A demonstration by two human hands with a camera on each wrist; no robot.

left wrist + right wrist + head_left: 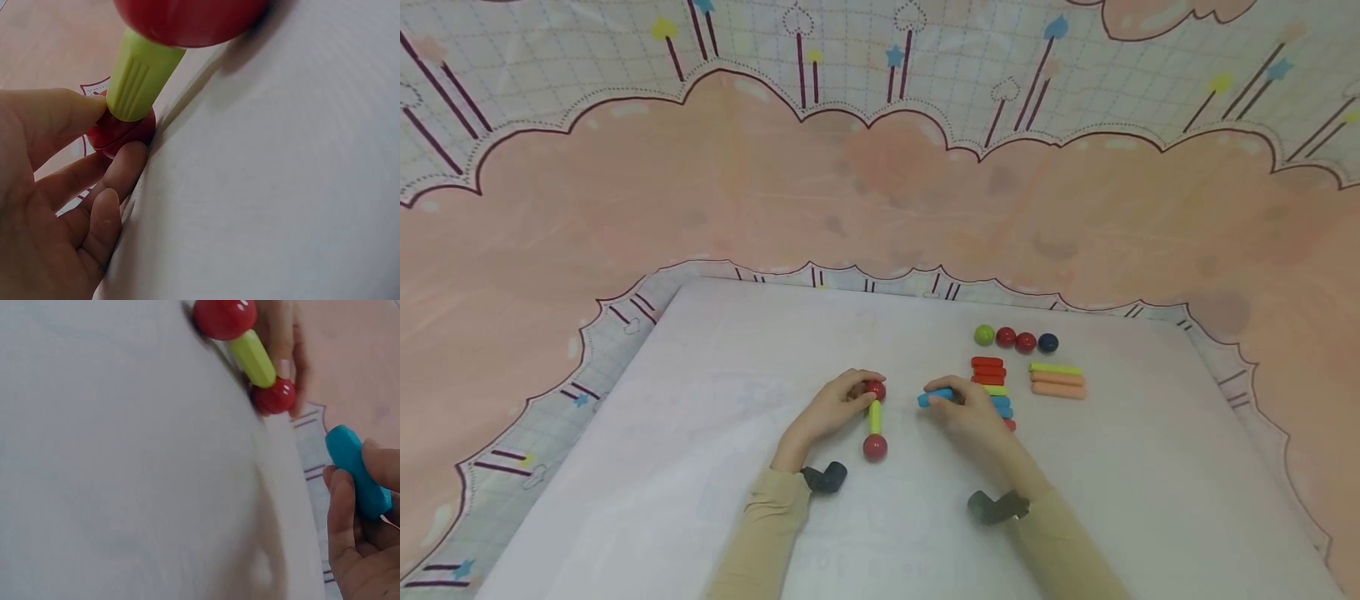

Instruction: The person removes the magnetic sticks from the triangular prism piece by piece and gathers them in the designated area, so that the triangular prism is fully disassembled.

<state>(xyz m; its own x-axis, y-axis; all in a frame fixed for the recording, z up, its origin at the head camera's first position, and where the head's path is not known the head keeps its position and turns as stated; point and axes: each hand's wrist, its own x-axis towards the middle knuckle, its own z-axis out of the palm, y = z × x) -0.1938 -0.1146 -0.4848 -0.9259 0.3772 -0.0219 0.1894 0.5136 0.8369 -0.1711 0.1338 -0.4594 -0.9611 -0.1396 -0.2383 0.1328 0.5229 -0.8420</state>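
My left hand (835, 408) grips the far red ball (877, 390) between thumb and fingers. A yellow-green rod (875, 418) joins that ball to a second red ball (875, 447) nearer me, and the joined piece lies on the white table. In the left wrist view, the thumb presses on the held ball (119, 132) beside the end of the rod (140, 75). To the right, my right hand (973, 417) pinches a blue rod (935, 397), its free end pointing left toward the joined piece. The right wrist view has this rod (356, 472) between thumb and fingertips, apart from the balls.
A row of balls, green (984, 335), red and dark blue (1048, 342), stands at the back right. Below it lie stacked red rods (988, 372), with blue ones partly behind my right hand. Orange rods (1057, 384) and a yellow-green one lie farther right on the white table (737, 333).
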